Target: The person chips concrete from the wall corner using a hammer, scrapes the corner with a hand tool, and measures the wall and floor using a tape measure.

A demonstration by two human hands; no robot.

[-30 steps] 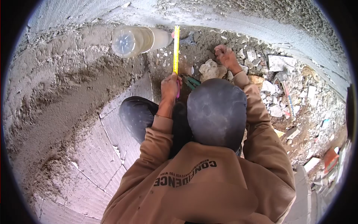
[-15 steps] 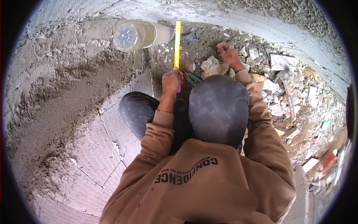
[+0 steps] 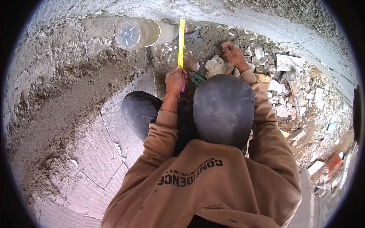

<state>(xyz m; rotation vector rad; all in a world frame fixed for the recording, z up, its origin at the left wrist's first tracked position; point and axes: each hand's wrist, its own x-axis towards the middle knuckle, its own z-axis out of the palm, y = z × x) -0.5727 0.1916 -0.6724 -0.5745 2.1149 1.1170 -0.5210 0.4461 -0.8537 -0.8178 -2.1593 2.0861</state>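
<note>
My left hand is closed round a tape measure, its pink case partly showing beneath the fingers. From it the yellow blade runs straight out towards the plastered wall. Over on the rubble side, my right hand has its fingers curled together, close to a pale stone; what they hold, if anything, is hidden. Green-handled pliers lie between my left hand and my knee. A large plastic bottle with cloudy contents lies on its side left of the blade.
Broken stone and plaster rubble covers the ground at right, with a reddish brick piece farther down. Rough wet-looking mortar spreads over the left side, beside pale slabs. My bent knee stands between my arms.
The view has shifted slightly, so the bottle, blade and left hand appear a little higher. Both hands keep nearly the same pose.
</note>
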